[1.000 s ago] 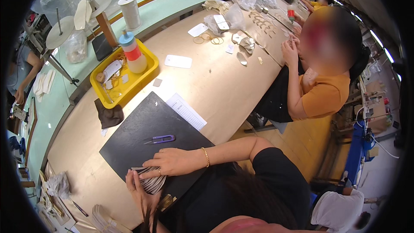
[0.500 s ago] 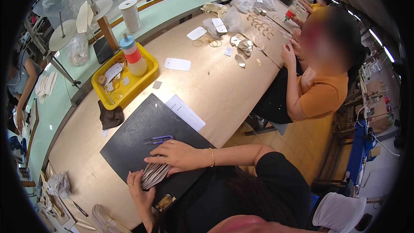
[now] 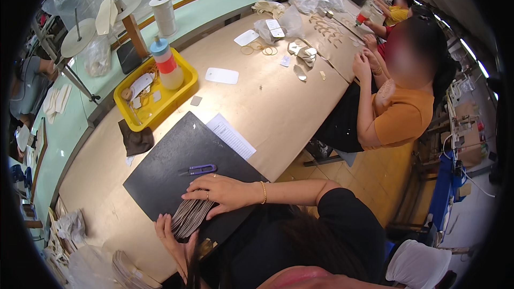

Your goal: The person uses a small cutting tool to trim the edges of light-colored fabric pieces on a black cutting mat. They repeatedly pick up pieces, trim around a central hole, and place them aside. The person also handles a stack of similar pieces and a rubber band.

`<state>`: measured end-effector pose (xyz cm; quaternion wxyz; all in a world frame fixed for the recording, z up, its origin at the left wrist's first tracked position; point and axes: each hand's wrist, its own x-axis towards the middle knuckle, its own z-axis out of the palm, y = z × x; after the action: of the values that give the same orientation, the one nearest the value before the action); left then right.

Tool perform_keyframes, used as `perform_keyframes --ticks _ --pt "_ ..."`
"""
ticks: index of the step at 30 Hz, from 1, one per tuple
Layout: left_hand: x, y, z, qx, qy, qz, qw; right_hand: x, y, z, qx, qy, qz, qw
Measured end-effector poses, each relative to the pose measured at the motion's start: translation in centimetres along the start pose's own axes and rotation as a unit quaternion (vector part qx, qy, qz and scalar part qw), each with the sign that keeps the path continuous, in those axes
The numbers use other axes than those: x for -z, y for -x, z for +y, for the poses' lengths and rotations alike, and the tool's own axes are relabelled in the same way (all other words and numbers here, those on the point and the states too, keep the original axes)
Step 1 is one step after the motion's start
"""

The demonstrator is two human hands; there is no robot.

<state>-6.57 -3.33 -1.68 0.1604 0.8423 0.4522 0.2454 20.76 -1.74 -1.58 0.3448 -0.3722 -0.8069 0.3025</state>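
A bundle of thin layered pieces, brown and pale at the edges (image 3: 191, 217), is held between my two hands over the near side of a black board (image 3: 171, 155). My left hand (image 3: 172, 240) grips its near left end, fingers along the side. My right hand (image 3: 227, 192) closes over its far right end, thumb on the near side. What the pieces are made of I cannot tell. Just beyond my right hand, purple-handled thread snips (image 3: 199, 169) lie on the board. A small gold-coloured thing (image 3: 206, 246) is partly hidden beside my left wrist.
Beyond the board stands a yellow tray (image 3: 140, 123) with a blue-capped bottle (image 3: 167, 64) in it. A dark cloth (image 3: 136, 138) and a printed sheet (image 3: 231, 135) lie nearby. To the right sits a co-worker in an orange shirt (image 3: 404, 115). Layered strips (image 3: 127, 270) lie at lower left.
The bundle is tilted more upright and fanned differently between my hands. My left hand has shifted slightly left and down. A clear plastic bag now shows at lower left.
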Motion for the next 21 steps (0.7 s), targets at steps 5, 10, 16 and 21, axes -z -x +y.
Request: perform_keyframes --ticks 5,10,16,21 --pt "-1.0 0.0 1.3 0.077 0.111 0.023 0.991 -0.9 -0.1 -0.1 0.028 -0.042 -0.021 0.998" --pt "-1.9 0.7 -0.4 0.070 0.050 -0.016 0.996 -1.0 -0.1 0.5 0.036 0.032 -0.005 0.999" --pt "-1.9 1.8 -0.8 0.084 0.101 -0.022 0.991 -1.2 0.3 0.4 0.057 0.069 -0.025 0.996" --pt "-1.0 0.7 0.2 -0.007 0.010 0.001 1.000 -0.7 0.3 -0.1 0.058 0.091 -0.007 0.994"
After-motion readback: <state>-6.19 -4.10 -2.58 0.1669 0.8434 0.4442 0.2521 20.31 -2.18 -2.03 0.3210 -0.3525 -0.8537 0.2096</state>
